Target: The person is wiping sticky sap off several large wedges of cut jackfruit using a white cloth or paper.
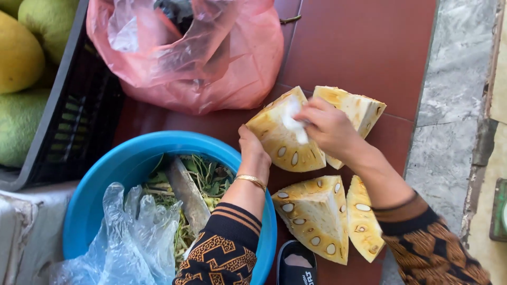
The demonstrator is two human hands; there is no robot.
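Steadying a yellow jackfruit wedge [282, 140] on the red tiled floor [364, 47], the left hand [252, 150] is pressed with curled fingers against the wedge's left edge. The right hand [327, 126] is closed on a white cloth [293, 121], held against the wedge's cut face. A 2nd wedge [356, 108] is seen just behind that wedge, partly hidden by the right hand. 2 further wedges [317, 214] lie just in front of it. A blue basin [111, 179] of green trimmings sits left of it, holding a clear plastic bag [129, 232]. A pink plastic bag [206, 53] lies beyond it to the left, beside a black crate [79, 121].
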